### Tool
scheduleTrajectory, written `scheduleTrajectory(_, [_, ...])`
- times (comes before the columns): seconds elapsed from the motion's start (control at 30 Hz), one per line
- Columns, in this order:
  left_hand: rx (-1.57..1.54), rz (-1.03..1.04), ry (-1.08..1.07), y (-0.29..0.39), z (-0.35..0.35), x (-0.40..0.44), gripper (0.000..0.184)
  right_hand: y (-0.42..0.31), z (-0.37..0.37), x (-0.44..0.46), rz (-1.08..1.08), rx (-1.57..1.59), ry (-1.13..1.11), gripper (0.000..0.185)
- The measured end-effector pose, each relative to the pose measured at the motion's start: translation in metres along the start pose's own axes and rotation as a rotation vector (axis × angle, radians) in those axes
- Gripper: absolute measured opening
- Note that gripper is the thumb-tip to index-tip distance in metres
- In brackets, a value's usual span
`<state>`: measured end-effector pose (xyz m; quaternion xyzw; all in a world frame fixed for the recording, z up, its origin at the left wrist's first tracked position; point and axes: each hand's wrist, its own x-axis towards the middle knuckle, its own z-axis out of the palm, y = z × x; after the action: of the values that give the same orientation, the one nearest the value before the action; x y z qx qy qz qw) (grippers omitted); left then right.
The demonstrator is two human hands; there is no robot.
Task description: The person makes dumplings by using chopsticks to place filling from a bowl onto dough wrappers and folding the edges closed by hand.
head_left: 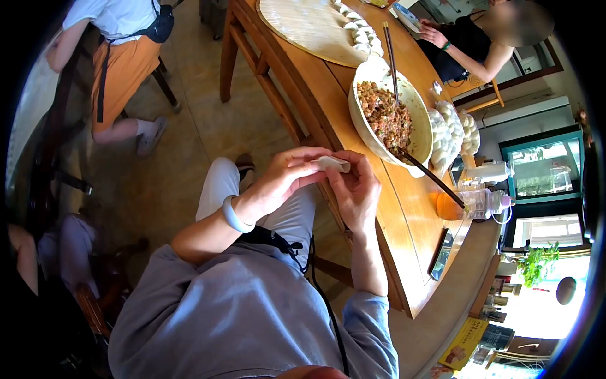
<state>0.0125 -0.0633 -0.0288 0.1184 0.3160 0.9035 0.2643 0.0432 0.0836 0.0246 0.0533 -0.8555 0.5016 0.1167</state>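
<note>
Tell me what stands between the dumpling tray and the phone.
The bowl of filling stands between the tray and the phone, as the head view shows.

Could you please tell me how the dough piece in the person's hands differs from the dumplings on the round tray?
The dough piece is held in the air between the fingers of the left hand and right hand, while the dumplings lie on the round tray. The dough piece is single, whereas the dumplings are several, set near the tray's edge. Both look pale.
</note>
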Motion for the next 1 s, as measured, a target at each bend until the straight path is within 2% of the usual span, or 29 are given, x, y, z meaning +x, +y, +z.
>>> scheduleTrajectory(0.03, [-0.068, -0.001, -0.009, -0.001, -0.003, 0.001, 0.032, 0.001, -0.001, -0.001, -0.034, -0.097, -0.013, 0.032])
scheduleTrajectory(0.2, [-0.226, -0.053, -0.045, -0.001, -0.007, 0.000, 0.030, 0.014, -0.002, 0.001, -0.166, -0.210, -0.008, 0.059])
scheduleTrajectory(0.3, [-0.195, -0.084, -0.125, -0.002, -0.003, -0.005, 0.030, 0.013, -0.005, 0.003, -0.154, -0.222, -0.065, 0.070])
scheduleTrajectory(0.37, [-0.104, -0.081, -0.092, 0.000, 0.003, -0.008, 0.030, 0.014, -0.006, 0.004, -0.168, -0.242, -0.107, 0.075])
scheduleTrajectory(0.53, [0.112, -0.072, -0.090, 0.007, 0.010, -0.012, 0.032, 0.016, -0.010, 0.008, -0.333, -0.391, -0.124, 0.068])
scheduleTrajectory(0.67, [0.088, -0.067, -0.126, 0.011, 0.010, -0.013, 0.036, 0.013, -0.012, 0.008, -0.440, -0.487, -0.130, 0.062])
scheduleTrajectory(0.87, [0.036, -0.092, -0.116, 0.015, 0.014, -0.013, 0.040, 0.015, -0.012, 0.009, -0.536, -0.454, -0.142, 0.056])
scheduleTrajectory(1.0, [-0.011, -0.115, -0.165, 0.014, 0.009, -0.013, 0.040, 0.010, -0.015, 0.010, -0.638, -0.654, -0.117, 0.051])
